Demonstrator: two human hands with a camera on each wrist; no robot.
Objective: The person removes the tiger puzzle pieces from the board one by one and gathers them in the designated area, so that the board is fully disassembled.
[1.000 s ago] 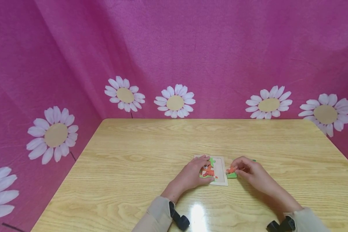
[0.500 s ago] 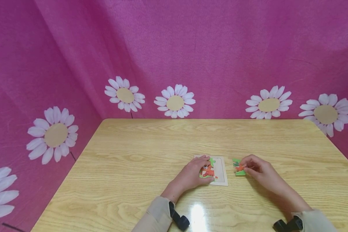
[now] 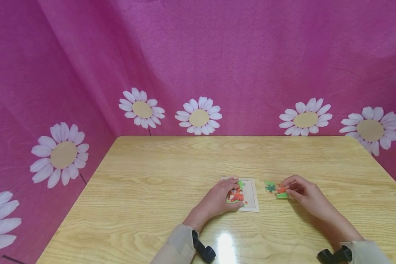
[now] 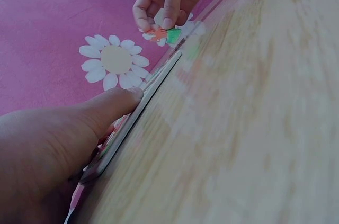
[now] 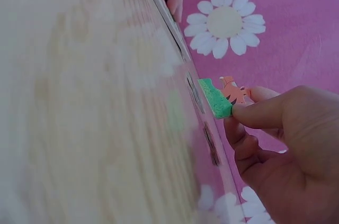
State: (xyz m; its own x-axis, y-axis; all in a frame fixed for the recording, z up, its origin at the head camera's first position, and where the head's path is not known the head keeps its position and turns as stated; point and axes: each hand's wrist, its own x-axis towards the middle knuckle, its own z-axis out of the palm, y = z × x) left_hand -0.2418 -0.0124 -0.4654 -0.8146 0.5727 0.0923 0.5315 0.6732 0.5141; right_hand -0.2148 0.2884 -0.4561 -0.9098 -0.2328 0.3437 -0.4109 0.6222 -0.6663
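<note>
A square wooden tray puzzle (image 3: pixel 251 194) lies on the table, its left part filled with orange and green picture pieces and its right part bare wood. My left hand (image 3: pixel 219 198) rests across that left part, fingers spread toward the far edge; the thumb (image 4: pixel 114 108) lies along the near rim. To the right, my right hand (image 3: pixel 305 194) pinches an orange-and-green puzzle piece (image 5: pixel 218 99) between thumb and fingertips, tilted above the table. A dark-and-light-green puzzle piece (image 3: pixel 270 187) lies between the tray and the right hand.
The light wooden table (image 3: pixel 171 161) extends around both hands. In the right wrist view, a loose puzzle piece (image 5: pixel 211 144) lies flat beside the right hand. A pink curtain with white daisies (image 3: pixel 250 66) stands behind the table's far edge.
My right hand has moved right, away from the tray, carrying the orange-and-green piece. The green piece on the table has come into fuller view. My left hand has stayed put.
</note>
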